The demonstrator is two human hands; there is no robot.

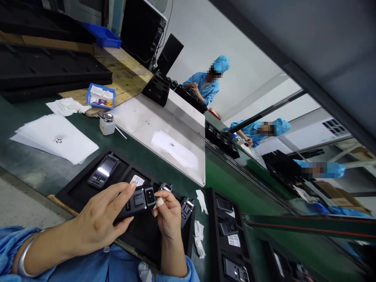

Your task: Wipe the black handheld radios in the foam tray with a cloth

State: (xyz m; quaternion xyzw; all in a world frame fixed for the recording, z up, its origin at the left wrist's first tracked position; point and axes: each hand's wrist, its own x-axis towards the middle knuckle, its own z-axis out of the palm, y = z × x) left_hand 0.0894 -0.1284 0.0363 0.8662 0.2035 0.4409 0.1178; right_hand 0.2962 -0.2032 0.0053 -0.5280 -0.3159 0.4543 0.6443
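A black handheld radio (138, 201) lies tilted in my left hand (98, 215), its back with a clip facing up. The fingers and thumb are wrapped round its sides. At the radio's top end my right hand (169, 215) is closed in a pinch, with a small white wipe (159, 202) at the fingertips. Below both hands lies a black foam tray (75, 196). In its slots are a radio with a lit screen (104, 170), another radio (187, 209) at the right, and one partly hidden behind my right hand. A white label sheet (137, 180) shows behind the held radio.
White sheets (58, 137), a pump bottle (107, 124) and a blue box (100, 96) stand beyond the tray. Crumpled wipes (199, 239) lie to its right, beside a second tray (216, 243) on the green conveyor. Co-workers in blue sit farther along.
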